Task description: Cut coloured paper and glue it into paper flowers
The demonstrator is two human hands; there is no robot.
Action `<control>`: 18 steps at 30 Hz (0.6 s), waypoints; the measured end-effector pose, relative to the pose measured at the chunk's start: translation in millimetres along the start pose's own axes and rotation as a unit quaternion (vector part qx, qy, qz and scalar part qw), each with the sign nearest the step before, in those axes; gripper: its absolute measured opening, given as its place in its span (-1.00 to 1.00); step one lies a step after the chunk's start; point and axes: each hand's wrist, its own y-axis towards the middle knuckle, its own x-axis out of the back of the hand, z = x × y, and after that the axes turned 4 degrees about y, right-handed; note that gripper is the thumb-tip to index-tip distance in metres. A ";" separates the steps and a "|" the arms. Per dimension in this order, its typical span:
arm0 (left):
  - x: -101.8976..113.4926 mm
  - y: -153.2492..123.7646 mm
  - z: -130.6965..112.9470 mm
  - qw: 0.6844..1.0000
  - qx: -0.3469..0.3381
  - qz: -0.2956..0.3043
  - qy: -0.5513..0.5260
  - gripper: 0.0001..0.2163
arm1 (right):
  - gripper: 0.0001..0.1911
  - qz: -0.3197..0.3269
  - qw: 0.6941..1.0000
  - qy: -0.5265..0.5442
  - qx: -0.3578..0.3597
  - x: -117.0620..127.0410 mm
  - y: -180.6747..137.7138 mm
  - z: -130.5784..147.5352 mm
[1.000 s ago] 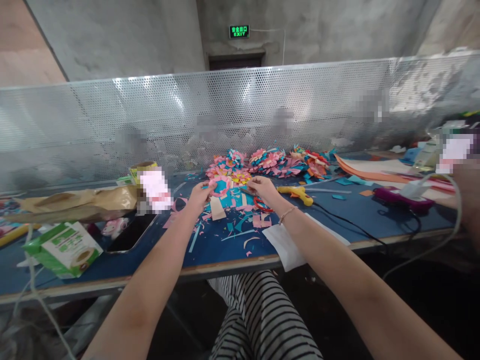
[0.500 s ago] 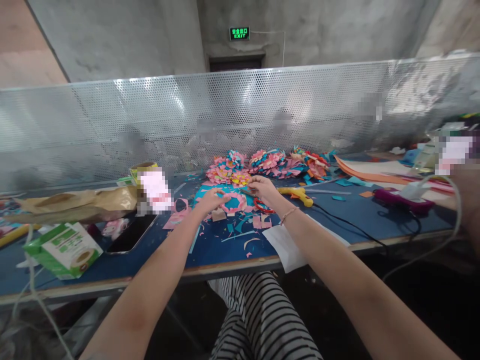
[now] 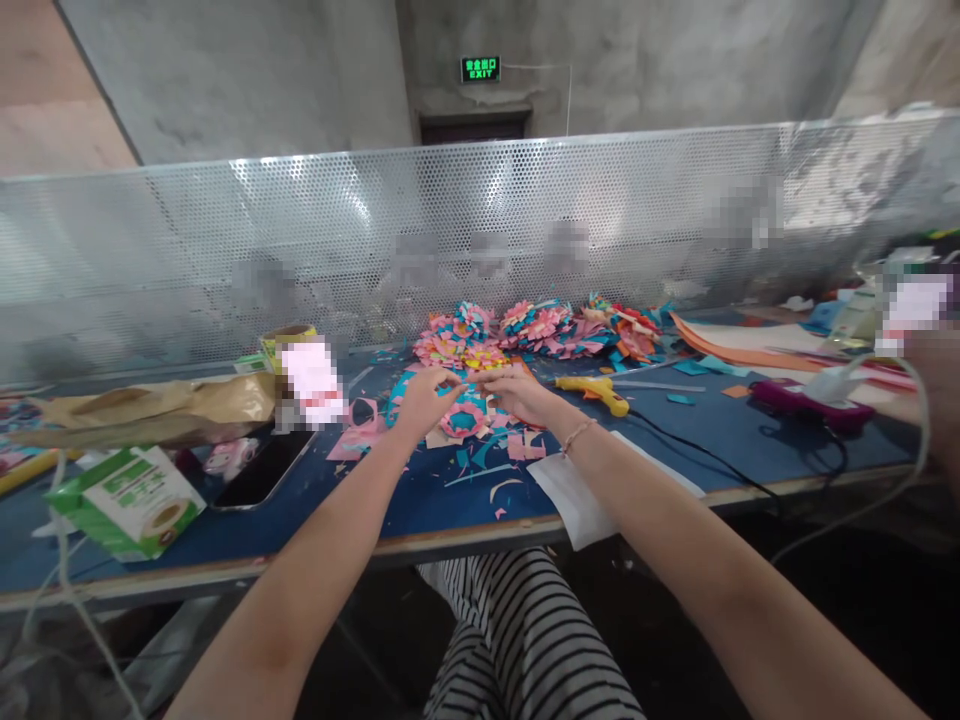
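Blue tabletop (image 3: 420,510) before one perforated metal screen (image 3: 300,240). One scalloped pink paper ring (image 3: 460,434) lies among angular paper scraps (image 3: 517,446), just on the near side of two hands: left hand (image 3: 426,398) and right hand (image 3: 519,393), fingers curled, nearly meeting; whether either grips anything cannot be told. One yellow glue gun (image 3: 598,388) lies to the right.

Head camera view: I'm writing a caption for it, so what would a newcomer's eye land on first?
Probably the pink, blue and orange flowers, heaped at the back of the blue table before the perforated metal screen. Next, the hands, left hand and right hand close together, just in front of them. Beyond, the green exit sign glows high on the grey wall.
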 end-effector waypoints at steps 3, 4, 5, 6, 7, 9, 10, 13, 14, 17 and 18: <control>0.9 -1.2 -3.6 1.000 -0.017 -0.007 0.010 -0.88 | -0.73 0.026 0.999 0.017 -0.013 -1.3 -2.3 0.6; 1.0 -1.5 -3.9 1.000 -0.016 -0.007 0.012 -0.88 | -0.73 0.030 0.999 0.020 -0.016 -1.2 -2.6 0.3; 1.0 -1.6 -3.8 1.000 -0.012 -0.007 0.013 -0.88 | -0.72 0.034 0.999 0.021 -0.017 -1.0 -2.7 -0.1; 0.8 -1.7 -3.4 1.000 -0.008 -0.007 0.013 -0.87 | -0.72 0.039 0.999 0.022 -0.015 -0.8 -2.7 -0.5; 0.5 -1.6 -2.8 1.000 -0.004 -0.007 0.013 -0.87 | -0.71 0.044 0.999 0.023 -0.011 -0.6 -2.8 -1.0; -0.4 -1.4 -1.2 1.000 0.002 -0.007 0.013 -0.86 | -0.69 0.055 0.998 0.023 -0.007 -0.3 -2.9 -1.9; -1.0 -1.3 -0.4 1.000 0.003 -0.006 0.015 -0.85 | -0.68 0.060 0.998 0.021 -0.007 -0.2 -3.0 -2.4; -2.6 -1.1 1.7 1.000 -0.001 0.000 0.020 -0.85 | -0.70 0.063 0.998 0.010 -0.008 0.6 -2.9 -3.8; -3.0 -1.0 2.3 1.000 -0.005 0.001 0.019 -0.85 | -0.71 0.064 0.998 0.006 -0.005 1.0 -2.7 -4.3; -3.2 -0.5 4.0 1.000 -0.015 0.012 0.011 -0.86 | -0.73 0.068 0.998 -0.005 0.001 2.2 -1.8 -5.2; -3.0 -0.3 4.7 1.000 -0.016 0.019 0.006 -0.86 | -0.73 0.068 0.998 -0.014 0.001 2.6 -1.4 -5.4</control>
